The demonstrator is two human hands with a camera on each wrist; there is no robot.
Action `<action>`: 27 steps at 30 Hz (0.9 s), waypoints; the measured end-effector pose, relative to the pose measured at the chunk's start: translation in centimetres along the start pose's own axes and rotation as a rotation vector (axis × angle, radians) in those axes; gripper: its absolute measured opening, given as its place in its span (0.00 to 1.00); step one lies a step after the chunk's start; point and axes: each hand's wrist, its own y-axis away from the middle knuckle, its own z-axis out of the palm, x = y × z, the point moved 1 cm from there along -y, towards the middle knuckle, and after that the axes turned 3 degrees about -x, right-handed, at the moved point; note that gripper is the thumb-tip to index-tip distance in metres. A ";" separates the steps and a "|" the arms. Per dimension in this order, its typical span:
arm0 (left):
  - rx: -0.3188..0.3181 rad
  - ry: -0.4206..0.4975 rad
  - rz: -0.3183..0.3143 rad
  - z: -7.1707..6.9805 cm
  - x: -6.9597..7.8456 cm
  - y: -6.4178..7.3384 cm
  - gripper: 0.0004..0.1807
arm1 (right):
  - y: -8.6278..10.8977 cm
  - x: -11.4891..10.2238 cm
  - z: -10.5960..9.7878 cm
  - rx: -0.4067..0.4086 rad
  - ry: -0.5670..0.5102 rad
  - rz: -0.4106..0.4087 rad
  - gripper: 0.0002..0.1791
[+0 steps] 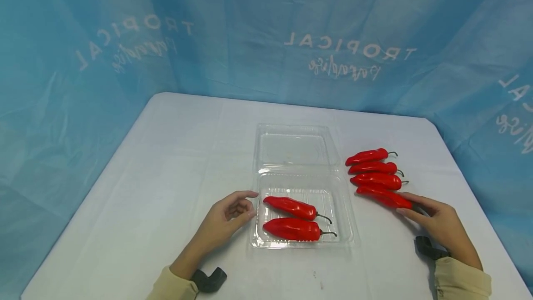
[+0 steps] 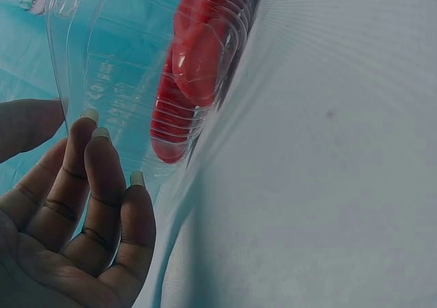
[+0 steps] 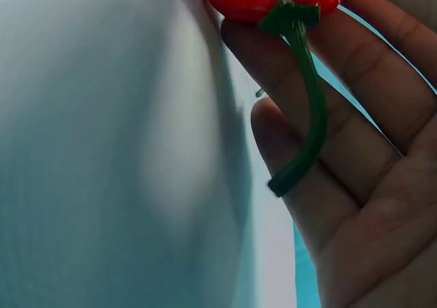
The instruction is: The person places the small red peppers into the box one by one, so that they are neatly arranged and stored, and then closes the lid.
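Note:
In the head view, my right hand [image 1: 435, 219] grips the stem end of a red chili pepper [image 1: 385, 196], thumb on the near side and index finger on the far side. Its curved green stem [image 3: 314, 110] hangs before the palm in the right wrist view. Three more red peppers [image 1: 376, 180] lie in a row just beyond it. My left hand [image 1: 226, 214] is at the left rim of an open clear plastic clamshell container [image 1: 343, 212], index fingertip and thumb tip apart, other fingers loosely bent. Two red peppers [image 1: 293, 229] lie inside it, stems to the right.
The container's clear lid [image 1: 293, 149] lies folded back on the white table [image 1: 187, 152]. Blue curtains [image 1: 250, 36] with white lettering surround the table's back and sides. Dark straps [image 1: 210, 280] sit on both wrists, near the beige sleeves.

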 end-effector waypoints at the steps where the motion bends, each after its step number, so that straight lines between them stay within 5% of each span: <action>1: -0.001 0.001 0.001 0.0 0.0 0.0 0.22 | 0.1 -0.1 0.0 0.005 0.001 -0.002 0.41; 14: 0.001 -0.010 0.005 -0.1 0.3 0.1 0.21 | 1.5 -3.7 -1.1 0.203 -0.117 -0.061 0.32; 27: 0.008 -0.028 -0.043 0.0 0.8 0.2 0.21 | 1.3 -10.5 0.1 0.215 -0.095 -0.325 0.25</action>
